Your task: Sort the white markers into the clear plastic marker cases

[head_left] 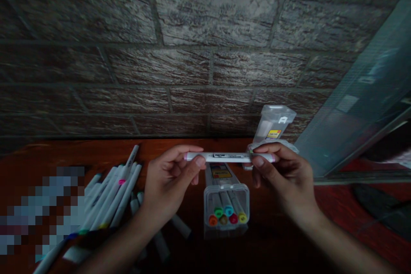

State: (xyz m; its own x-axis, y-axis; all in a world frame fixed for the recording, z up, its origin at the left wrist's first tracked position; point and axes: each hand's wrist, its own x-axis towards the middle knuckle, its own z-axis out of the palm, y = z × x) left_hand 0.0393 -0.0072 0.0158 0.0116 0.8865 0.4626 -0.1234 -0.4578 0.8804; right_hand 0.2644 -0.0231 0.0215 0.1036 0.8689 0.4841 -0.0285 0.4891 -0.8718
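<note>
Marker (229, 157) up front, held level between 2 hands, crossing the view just beyond the open end of a clear case (226, 187)! Left hand (171, 177) pinches 1 end, right hand (284, 171) pinches the other, thumbs on the near side, fingers curled behind. Forearms slant in from the lower corners, making a wide V with the case between them. Room to move? Dark, bare tabletop (266, 227) lies between case and right forearm. At the back, the tabletop's far edge meets the brick wall (212, 64). Tighter on the left: loose markers (111, 192) crowd that side, some near the left forearm. Behind the right hand stands another clear case (278, 115), close to the wall.
</note>
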